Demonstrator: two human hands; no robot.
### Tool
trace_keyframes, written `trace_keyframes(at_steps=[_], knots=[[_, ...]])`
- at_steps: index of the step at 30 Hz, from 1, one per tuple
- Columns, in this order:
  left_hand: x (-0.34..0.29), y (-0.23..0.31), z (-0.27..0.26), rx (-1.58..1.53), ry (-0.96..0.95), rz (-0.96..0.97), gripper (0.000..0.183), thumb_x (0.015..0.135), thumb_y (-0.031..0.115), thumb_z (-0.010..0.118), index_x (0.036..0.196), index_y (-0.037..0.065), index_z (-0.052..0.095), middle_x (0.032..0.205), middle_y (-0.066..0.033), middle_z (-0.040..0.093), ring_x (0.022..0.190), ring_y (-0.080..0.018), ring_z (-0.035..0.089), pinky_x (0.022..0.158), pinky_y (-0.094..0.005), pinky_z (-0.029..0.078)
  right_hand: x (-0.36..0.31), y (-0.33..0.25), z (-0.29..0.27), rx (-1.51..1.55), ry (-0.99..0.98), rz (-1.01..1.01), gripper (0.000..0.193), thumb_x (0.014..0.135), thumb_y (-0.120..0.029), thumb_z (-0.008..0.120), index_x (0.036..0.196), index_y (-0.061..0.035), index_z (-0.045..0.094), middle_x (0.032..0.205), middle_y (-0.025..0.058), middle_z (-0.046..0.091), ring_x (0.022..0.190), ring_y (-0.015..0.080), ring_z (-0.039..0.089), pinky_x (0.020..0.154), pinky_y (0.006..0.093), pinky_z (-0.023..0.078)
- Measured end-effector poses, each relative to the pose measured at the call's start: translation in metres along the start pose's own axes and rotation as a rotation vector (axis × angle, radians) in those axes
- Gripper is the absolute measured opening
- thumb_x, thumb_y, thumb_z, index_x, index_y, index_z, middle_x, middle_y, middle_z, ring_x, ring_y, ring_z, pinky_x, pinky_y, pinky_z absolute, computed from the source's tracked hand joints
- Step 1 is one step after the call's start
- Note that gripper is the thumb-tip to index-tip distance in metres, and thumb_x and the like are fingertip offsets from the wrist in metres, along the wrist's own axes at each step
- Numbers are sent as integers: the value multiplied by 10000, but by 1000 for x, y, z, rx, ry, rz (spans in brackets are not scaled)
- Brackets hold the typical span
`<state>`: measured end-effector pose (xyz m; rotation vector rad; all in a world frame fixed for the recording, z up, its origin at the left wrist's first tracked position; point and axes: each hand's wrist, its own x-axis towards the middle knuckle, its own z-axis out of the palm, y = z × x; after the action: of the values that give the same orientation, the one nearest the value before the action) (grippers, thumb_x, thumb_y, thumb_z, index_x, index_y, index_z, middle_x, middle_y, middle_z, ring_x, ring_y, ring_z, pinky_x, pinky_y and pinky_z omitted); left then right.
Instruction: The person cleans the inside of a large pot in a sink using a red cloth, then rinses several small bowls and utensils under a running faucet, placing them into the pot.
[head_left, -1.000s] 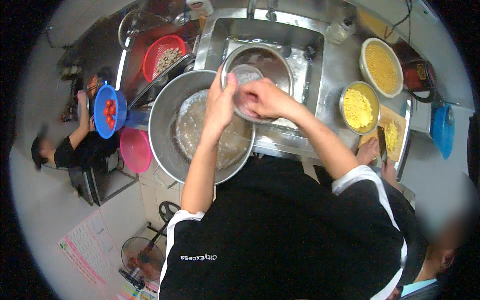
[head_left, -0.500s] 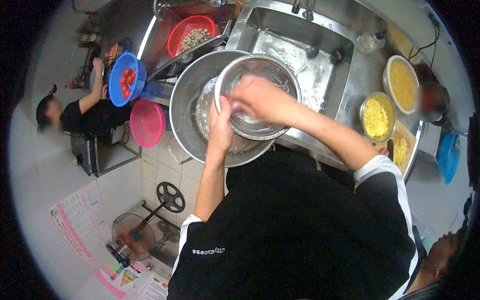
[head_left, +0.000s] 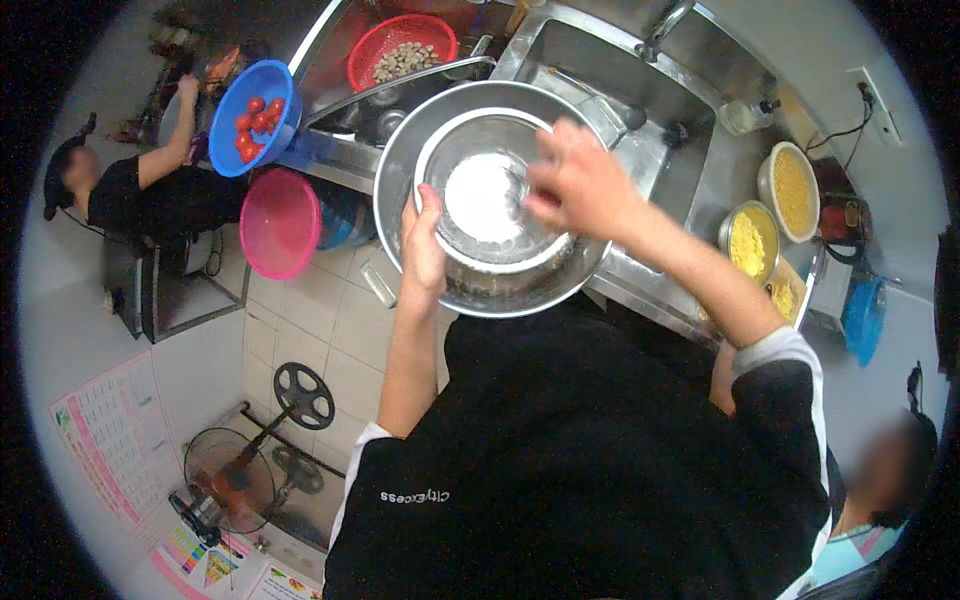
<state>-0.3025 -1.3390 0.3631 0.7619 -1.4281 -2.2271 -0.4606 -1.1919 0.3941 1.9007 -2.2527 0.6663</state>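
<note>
My left hand [head_left: 424,250] grips a smaller metal bowl [head_left: 447,240] by its left side, thumb over the rim and fingers outside. Whitish streaks and a bright glare show on the bowl's inside. It sits over a large metal basin [head_left: 395,130] and looks tilted toward me. Above the bowl's right rim, my right hand [head_left: 580,185] is blurred by motion. Its fingers are curled in; whatever they may hold is hidden.
A steel sink [head_left: 690,150] lies beyond the basin. On the left are a red colander [head_left: 440,35] of shellfish, a blue bowl [head_left: 225,125] of tomatoes and a pink basin [head_left: 270,235]. Bowls of yellow food [head_left: 748,245] stand right. Two other people are nearby; a fan [head_left: 230,480] stands lower left.
My right hand has moved from inside the smaller bowl up to its right rim. The bowl's inside shows more openly now. My left hand keeps its hold. The whole view has shifted slightly.
</note>
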Motion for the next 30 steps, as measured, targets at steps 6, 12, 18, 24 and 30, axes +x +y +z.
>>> trace_keyframes(at_steps=[6, 12, 18, 24, 30], knots=[[16, 31, -30, 80, -401, -424, 487, 880, 312, 478, 1235, -18, 423, 1147, -130, 536, 1031, -196, 539, 885, -316, 432, 82, -29, -3, 361, -325, -257, 499, 602, -11, 670, 1069, -81, 509, 984, 127, 513, 776, 300, 580, 696, 360, 489], [22, 31, -78, -77, -138, -230, 451, 706, 121, 500, 1124, -47, 486, 1026, -175, 587, 885, -240, 610, 808, -350, 484, 71, -29, 22, 555, -30, 549, 438, 618, 54, 575, 1040, -66, 574, 817, 77, 624, 690, 167, 615, 659, 299, 517], [-9, -33, -4, -556, 283, -115, 453, 766, 100, 531, 1200, 3, 444, 1146, -104, 534, 1024, -207, 534, 876, -338, 427, 22, -87, 101, 1521, 1017, 1112, 425, 809, -226, 449, 1183, -27, 472, 1085, 82, 554, 1042, 182, 502, 908, 321, 394], [-13, -13, -43, -217, -95, -323, 436, 737, 24, 498, 1168, -20, 447, 1086, -134, 561, 939, -237, 586, 795, -347, 501, 1, -49, 69, 1665, 1015, 1218, 287, 889, -350, 429, 923, -93, 553, 883, 22, 568, 874, 173, 559, 845, 327, 448], [8, -18, -59, -209, -379, -847, 357, 802, 157, 517, 1085, -60, 523, 1016, -163, 599, 928, -269, 596, 832, -379, 501, -13, -57, 58, 2012, 410, 1344, 312, 886, -388, 449, 929, -112, 587, 913, 53, 605, 777, 174, 581, 731, 313, 495]])
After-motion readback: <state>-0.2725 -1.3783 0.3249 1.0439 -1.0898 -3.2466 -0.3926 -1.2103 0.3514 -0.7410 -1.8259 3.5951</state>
